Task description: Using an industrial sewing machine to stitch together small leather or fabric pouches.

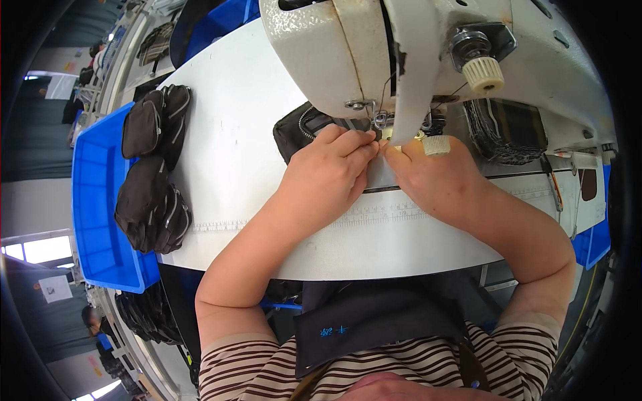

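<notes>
A dark zippered pouch [289,137] lies on the sewing machine bed, partly covered by my left hand [331,167]. The fingers of that hand are bent together and press on the pouch's edge just left of the presser foot [381,120]. My right hand [438,175] is curled right beside the needle area of the white sewing machine [328,60]. Its thumb and fingertips are closed and nearly meet the left fingertips; what they pinch is hidden. A light-coloured band [437,145] shows at the right hand's knuckles.
Several finished-looking dark pouches [150,194] sit at the table's left edge, against a blue bin [100,200]. A stack of dark fabric pieces [507,130] stands right of the needle. A pen-like tool [554,184] lies farther right. Ruler markings [361,217] run along the white tabletop [227,120].
</notes>
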The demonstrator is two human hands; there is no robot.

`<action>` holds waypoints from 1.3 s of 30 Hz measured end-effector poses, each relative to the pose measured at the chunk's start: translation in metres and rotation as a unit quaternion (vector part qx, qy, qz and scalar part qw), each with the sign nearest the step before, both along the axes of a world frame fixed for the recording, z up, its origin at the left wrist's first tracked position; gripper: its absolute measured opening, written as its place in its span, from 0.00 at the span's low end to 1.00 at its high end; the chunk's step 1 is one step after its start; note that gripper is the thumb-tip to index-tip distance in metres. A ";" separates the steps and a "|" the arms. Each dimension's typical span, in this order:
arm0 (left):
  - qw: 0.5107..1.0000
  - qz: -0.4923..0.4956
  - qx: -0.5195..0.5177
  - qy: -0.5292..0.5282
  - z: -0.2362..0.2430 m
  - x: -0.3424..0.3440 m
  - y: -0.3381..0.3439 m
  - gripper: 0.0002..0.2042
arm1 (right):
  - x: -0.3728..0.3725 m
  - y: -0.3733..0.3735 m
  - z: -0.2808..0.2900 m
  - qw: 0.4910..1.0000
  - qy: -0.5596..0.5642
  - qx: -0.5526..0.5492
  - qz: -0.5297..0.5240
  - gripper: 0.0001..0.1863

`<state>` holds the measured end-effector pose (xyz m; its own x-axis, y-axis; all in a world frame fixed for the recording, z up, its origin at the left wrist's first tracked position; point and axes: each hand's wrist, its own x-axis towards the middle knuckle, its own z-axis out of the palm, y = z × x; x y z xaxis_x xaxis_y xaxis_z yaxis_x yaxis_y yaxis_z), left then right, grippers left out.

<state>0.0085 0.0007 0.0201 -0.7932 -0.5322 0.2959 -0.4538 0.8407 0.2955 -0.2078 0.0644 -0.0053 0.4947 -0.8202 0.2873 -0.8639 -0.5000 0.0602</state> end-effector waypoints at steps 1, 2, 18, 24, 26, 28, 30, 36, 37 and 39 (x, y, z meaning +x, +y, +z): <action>1.000 0.001 0.001 -0.001 0.000 -0.001 0.001 0.16 | 0.000 0.000 -0.001 1.000 0.008 0.009 -0.004 0.16; 1.000 0.004 0.007 -0.001 0.000 -0.001 0.001 0.16 | 0.000 0.000 -0.001 1.000 0.008 0.009 -0.003 0.16; 0.998 0.054 -0.015 0.010 -0.008 -0.011 0.001 0.16 | 0.003 0.003 0.000 1.000 0.023 0.005 0.018 0.14; 0.995 0.064 -0.080 -0.016 -0.013 -0.018 0.008 0.16 | 0.007 0.008 0.004 0.997 -0.047 0.032 0.046 0.12; 0.993 0.066 -0.091 -0.033 -0.014 -0.021 0.012 0.17 | 0.006 0.007 0.003 0.997 -0.056 0.029 0.054 0.11; 0.991 0.070 -0.103 -0.049 -0.014 -0.022 0.015 0.18 | 0.006 0.007 0.004 0.997 -0.042 0.032 0.055 0.08; 0.986 0.065 -0.124 -0.095 -0.017 -0.022 0.017 0.19 | 0.006 0.007 0.004 0.997 -0.036 0.040 0.057 0.07; 0.987 0.082 -0.114 -0.083 -0.018 -0.025 0.018 0.20 | 0.005 0.007 0.002 0.996 -0.046 0.037 0.061 0.07; 0.987 0.080 -0.114 -0.082 -0.015 -0.024 0.015 0.20 | 0.006 0.008 0.001 0.997 -0.054 0.026 0.053 0.08; 0.997 0.061 -0.046 -0.020 -0.007 -0.017 0.007 0.17 | 0.008 0.010 -0.003 0.996 -0.061 0.005 0.061 0.10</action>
